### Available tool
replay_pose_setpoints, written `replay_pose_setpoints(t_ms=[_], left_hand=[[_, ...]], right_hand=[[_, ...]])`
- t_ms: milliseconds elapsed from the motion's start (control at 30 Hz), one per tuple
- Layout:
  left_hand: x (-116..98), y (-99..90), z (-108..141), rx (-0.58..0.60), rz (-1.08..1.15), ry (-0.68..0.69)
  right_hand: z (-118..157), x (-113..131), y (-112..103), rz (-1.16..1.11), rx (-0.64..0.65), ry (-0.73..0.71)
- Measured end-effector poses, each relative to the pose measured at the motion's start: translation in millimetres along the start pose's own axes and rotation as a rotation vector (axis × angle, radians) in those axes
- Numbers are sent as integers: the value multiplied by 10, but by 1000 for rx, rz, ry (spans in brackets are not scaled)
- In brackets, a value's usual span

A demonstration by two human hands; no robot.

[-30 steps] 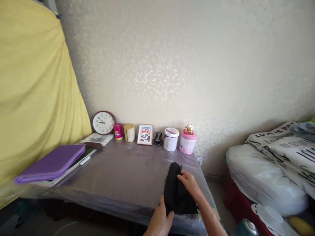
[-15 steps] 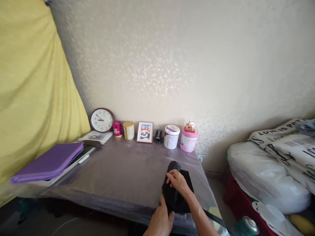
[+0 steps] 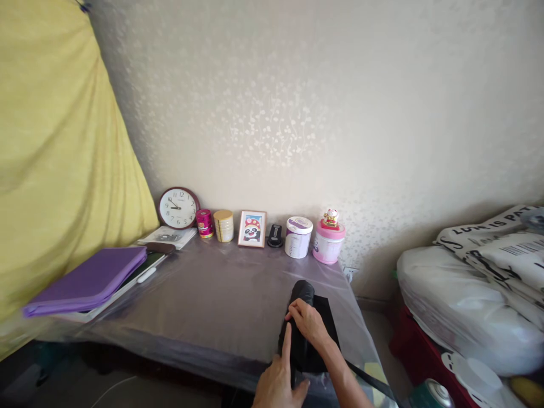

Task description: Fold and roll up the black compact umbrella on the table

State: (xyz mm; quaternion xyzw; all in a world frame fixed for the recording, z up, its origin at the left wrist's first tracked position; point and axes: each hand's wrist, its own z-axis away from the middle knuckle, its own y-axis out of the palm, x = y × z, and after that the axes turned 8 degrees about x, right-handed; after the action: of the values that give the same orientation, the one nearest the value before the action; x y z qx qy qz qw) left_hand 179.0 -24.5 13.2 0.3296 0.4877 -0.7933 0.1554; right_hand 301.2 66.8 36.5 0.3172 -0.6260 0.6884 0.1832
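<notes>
Fabric, black and bundled, lay toward your five o'clock on the counter, your right hand bent atop and left hand alongside, presumably steadying it, their grip impossible to tell.

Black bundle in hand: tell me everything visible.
The black bundle looks like fabric: a rounded roll with a flat panel to its right. It lies on the table at the front edge, roll pointing away. The right hand rests on it; the left hand touches its left side. A black strap runs right, its attachment hidden.
</notes>
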Motion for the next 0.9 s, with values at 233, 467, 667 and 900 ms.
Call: replay_pose_setpoints(t_ms=[233,467,667,900], left_hand=[[-90,35,-66,61,-64,-112],[-33,69,-117,96,-63,-131],[42,107,-159,93,-49,-173],[64,130,-146,53,24,-120]], right_hand=[[321,24,77,32,-81,-205],[214,-131,81,210,-37,-388],[-402,-339,3,208,-40,-299],[-690,-586,-242,-11,-335,24]])
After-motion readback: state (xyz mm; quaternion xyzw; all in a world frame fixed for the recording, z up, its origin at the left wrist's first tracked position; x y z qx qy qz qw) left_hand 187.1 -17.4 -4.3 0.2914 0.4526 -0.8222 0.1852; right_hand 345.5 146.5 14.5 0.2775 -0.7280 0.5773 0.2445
